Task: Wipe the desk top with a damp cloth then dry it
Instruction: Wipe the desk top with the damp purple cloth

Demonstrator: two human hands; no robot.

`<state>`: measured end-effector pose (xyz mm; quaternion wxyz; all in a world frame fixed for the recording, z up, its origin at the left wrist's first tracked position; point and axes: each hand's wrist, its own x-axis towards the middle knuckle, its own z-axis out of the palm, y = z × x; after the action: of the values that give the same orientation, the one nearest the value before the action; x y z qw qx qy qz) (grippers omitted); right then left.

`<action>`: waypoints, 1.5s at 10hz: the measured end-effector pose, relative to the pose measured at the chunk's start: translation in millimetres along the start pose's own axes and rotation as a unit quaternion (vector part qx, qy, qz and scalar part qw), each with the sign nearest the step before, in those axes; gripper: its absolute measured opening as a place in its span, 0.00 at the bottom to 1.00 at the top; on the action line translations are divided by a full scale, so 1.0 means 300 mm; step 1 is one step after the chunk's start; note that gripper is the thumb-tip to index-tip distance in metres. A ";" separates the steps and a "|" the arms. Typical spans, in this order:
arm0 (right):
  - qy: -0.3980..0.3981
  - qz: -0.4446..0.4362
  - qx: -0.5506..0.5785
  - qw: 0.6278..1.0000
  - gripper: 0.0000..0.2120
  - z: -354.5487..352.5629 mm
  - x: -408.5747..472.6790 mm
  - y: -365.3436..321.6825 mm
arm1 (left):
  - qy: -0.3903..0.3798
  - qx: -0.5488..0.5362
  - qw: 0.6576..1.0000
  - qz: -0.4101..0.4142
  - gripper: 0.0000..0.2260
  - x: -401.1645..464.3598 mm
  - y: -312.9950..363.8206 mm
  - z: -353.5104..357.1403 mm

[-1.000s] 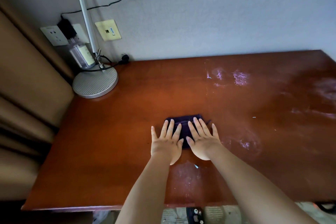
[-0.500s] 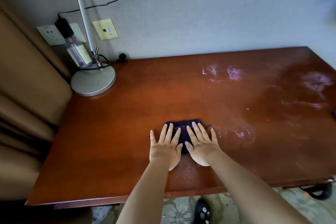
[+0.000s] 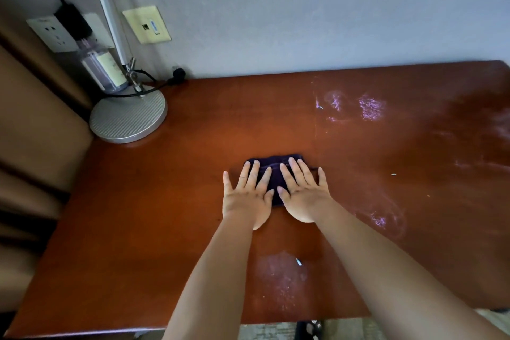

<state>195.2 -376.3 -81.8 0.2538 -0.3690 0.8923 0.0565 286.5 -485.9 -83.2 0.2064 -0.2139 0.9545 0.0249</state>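
A small dark purple cloth (image 3: 274, 174) lies folded on the reddish-brown desk top (image 3: 165, 201), near its middle. My left hand (image 3: 247, 196) presses flat on the cloth's left part, fingers straight and spread. My right hand (image 3: 302, 193) lies flat on its right part in the same way. Most of the cloth is hidden under the two hands. Pale damp or dusty smears show on the desk at the back right (image 3: 369, 106), to the right of my right forearm (image 3: 379, 219) and near the front edge (image 3: 278, 276).
A desk lamp with a round grey base (image 3: 128, 116) and a white stem stands at the back left corner, a clear bottle (image 3: 100, 69) behind it. Wall sockets and a black cable sit above. A brown upholstered panel (image 3: 33, 119) borders the desk's left side.
Both hands have pushed the cloth a little farther from the front edge of the desk, still pressed flat on it. The view has shifted slightly.
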 end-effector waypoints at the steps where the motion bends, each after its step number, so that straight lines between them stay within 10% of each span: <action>1: -0.001 -0.003 -0.002 1.000 0.27 -0.002 -0.004 0.001 | -0.002 -0.009 1.000 -0.004 0.24 -0.005 0.003 -0.002; 15: 0.075 -0.174 -0.138 0.972 0.17 0.034 -0.362 0.013 | 0.073 0.078 0.981 0.159 0.20 -0.349 -0.055 0.055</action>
<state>261.8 -302.0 -37.2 0.1387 -0.5532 0.8146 0.1057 385.9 -457.0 -55.3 0.1454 -0.0440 0.9878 -0.0333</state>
